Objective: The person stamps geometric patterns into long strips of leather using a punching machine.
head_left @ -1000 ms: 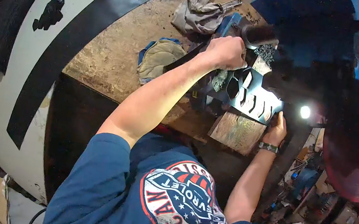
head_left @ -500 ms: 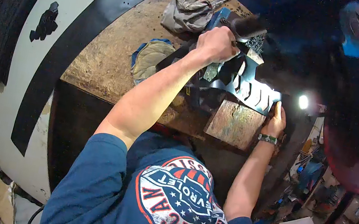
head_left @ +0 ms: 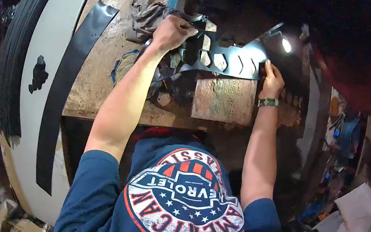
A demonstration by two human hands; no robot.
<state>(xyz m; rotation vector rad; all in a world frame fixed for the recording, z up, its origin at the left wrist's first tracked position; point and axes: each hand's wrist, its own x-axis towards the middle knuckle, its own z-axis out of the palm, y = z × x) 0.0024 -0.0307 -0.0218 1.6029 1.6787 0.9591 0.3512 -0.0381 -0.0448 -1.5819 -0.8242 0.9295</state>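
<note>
A dark, glossy sheet with a row of angular cut-outs [head_left: 236, 53] lies across the bench, its right part lit brightly. At the sheet's right end, my right hand [head_left: 272, 79] pinches the edge between thumb and fingers. My left hand [head_left: 175, 33] is closed at the sheet's left end; what its fingers hold is hidden by the hand and the dark behind it. Below the sheet sits a worn wooden block [head_left: 224, 99]. A crumpled grey cloth [head_left: 145, 14] lies just left of my left hand, and a padded tan-and-blue thing [head_left: 125, 66] is partly behind my forearm.
A long black strip [head_left: 66, 95] rests along the bench's left side, on a pale panel [head_left: 27, 138]. Small black scraps [head_left: 39, 75] lie on that panel. Many dark strips [head_left: 16, 36] hang at far left. A bright lamp [head_left: 286, 45] shines beyond my right hand.
My view has turned, so the bench sits straighter and further left. The sheet now looks more level. My right hand still holds its end; my left hand remains closed at the other end.
</note>
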